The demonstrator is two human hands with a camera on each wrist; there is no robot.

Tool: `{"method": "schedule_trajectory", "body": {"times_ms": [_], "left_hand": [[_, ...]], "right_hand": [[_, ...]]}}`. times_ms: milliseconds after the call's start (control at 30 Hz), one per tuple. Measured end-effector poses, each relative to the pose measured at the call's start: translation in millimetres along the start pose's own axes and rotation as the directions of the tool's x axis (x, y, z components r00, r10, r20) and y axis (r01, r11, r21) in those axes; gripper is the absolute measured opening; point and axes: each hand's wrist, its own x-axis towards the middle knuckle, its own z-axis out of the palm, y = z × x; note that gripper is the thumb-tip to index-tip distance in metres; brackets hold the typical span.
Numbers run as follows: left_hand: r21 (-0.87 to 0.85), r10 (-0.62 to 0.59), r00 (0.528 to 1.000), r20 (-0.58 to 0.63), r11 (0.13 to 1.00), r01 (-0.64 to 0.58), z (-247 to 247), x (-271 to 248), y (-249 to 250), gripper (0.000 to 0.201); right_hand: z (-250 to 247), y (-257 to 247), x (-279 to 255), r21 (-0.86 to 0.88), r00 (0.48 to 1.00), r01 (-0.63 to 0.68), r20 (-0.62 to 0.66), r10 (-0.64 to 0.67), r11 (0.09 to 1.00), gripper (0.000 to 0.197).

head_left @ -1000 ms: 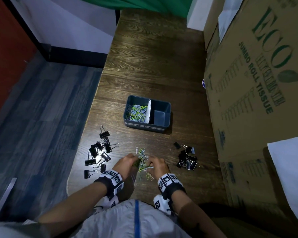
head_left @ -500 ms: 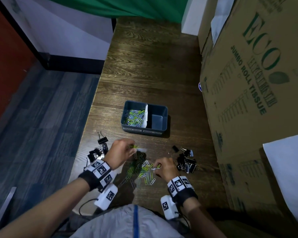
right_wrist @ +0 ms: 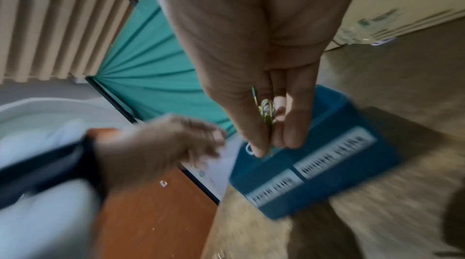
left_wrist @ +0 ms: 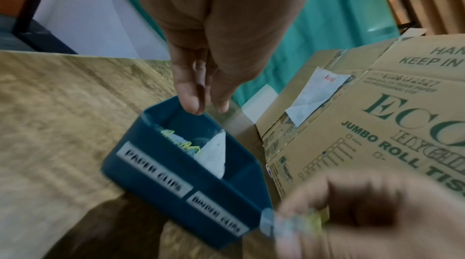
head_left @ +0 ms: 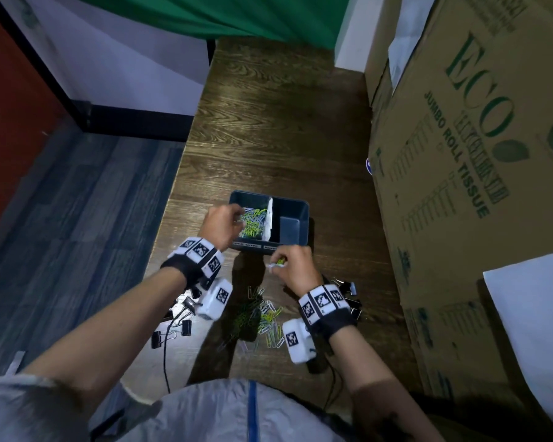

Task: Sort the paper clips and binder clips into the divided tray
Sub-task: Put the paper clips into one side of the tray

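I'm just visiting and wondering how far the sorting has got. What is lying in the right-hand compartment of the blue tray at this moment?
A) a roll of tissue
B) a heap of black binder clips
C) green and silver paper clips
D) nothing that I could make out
D: in the head view the right compartment of the divided tray shows only its bare floor, while the paper clips fill the left one.

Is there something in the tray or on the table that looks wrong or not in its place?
Only the white divider in the divided tray looks odd: it leans and looks crumpled, not straight. Paper clips fill the left compartment; the right compartment is bare. Binder clips lie unsorted on the table.
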Motion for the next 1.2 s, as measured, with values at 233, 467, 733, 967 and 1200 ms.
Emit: {"method": "schedule_trajectory", "body": {"times_ms": [233,467,733,967,1200], "left_hand": [[0.073,-0.038,0.984,0.172,0.997,0.026,40,-58,-49,0.023],[0.288,-0.095,0.887,0.452,0.957,-0.044,60,-111,-87,0.031],[0.426,-0.007,0.854,0.520,0.869,-0.252,100,-164,-97,0.089],[0.462,-0.018,0.809,0.588,0.828,-0.318,106,-173,-94,0.089],[0.338,0.124,0.876,0.466,0.890,-0.306,97,-185,-98,0.072]], "right_hand": [[-24,-51,62,0.050,0.988,0.074,-0.137,-0.066,0.996,0.016],[-1,-19,46,0.021,0.984,0.095,-0.151,-0.091,0.995,0.018],[101,57,10,-0.295,0.919,0.135,0.393,-0.009,0.946,0.075],[120,56,-31,-0.369,0.863,0.344,0.487,-0.136,0.864,0.061],[99,88,-59,-0.254,0.949,0.225,0.278,-0.152,0.941,0.064]]}}
